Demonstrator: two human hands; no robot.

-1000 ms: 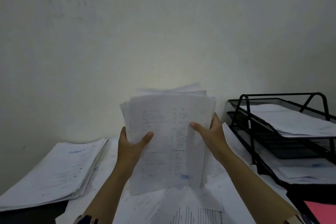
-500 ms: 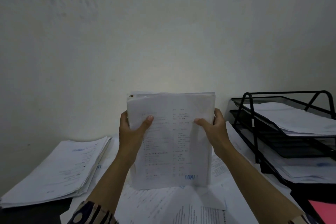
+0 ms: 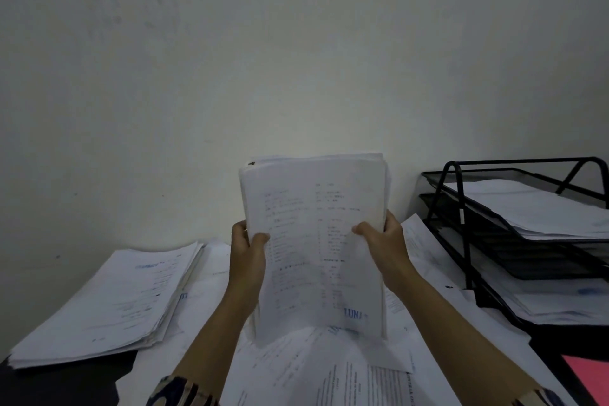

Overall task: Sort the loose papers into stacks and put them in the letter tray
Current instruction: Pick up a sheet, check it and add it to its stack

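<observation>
We hold a thick upright sheaf of white printed papers (image 3: 316, 247) above the littered tabletop (image 3: 435, 349), left hand (image 3: 247, 255) and right hand (image 3: 384, 245) pinching its side edges. We seem to be squaring it; next, it goes right into the black wire-mesh letter tray (image 3: 487, 231).

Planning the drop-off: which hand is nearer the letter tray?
Right. The right hand grips the paper bundle's edge on the side facing the letter tray; the left hand grips the far edge, with the bundle between it and the tray.
</observation>
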